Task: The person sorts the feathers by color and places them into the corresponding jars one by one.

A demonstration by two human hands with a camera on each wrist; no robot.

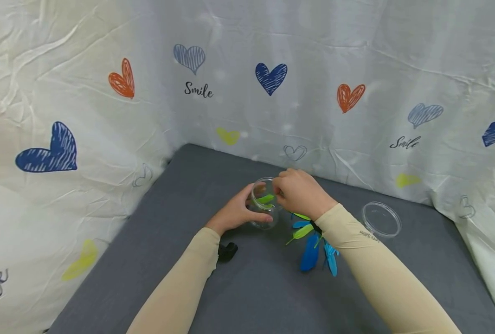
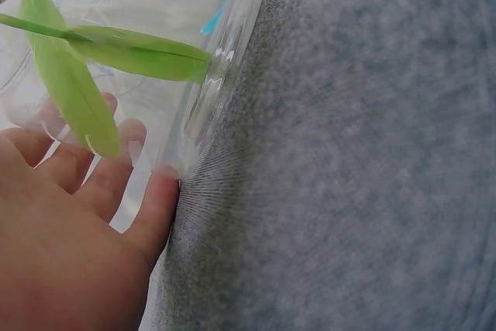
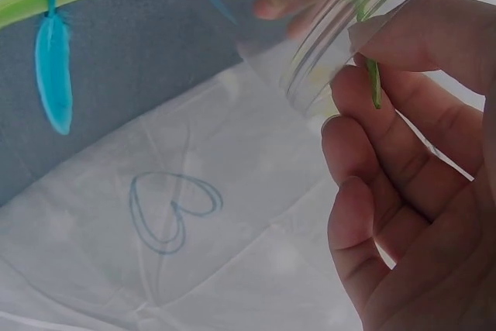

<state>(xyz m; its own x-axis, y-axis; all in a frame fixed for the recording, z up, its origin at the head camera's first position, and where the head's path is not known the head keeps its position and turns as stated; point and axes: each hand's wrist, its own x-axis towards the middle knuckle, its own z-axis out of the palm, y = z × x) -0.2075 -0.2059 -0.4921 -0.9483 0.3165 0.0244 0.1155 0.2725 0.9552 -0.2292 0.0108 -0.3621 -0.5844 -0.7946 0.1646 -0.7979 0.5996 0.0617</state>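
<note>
A clear plastic jar (image 1: 265, 221) stands on the grey tabletop, and my left hand (image 1: 240, 209) holds it round the side, thumb toward me. At its mouth my right hand (image 1: 299, 190) pinches the quill of a green feather (image 3: 375, 87) between thumb and forefinger. The vane of that feather (image 2: 74, 87) hangs inside the jar. Another green feather (image 2: 139, 53) lies across the jar's inside, with a thin blue feather (image 2: 225, 1) near the base. Beneath my right wrist several loose feathers lie on the table, among them a dark blue feather (image 1: 310, 253) and a light blue feather (image 1: 331, 260).
A round clear lid (image 1: 387, 221) lies on the grey table (image 1: 264, 287), right of my right forearm. A black object (image 1: 228, 251) shows beside my left wrist. A white curtain (image 1: 314, 41) printed with hearts hangs behind the table and along its left side.
</note>
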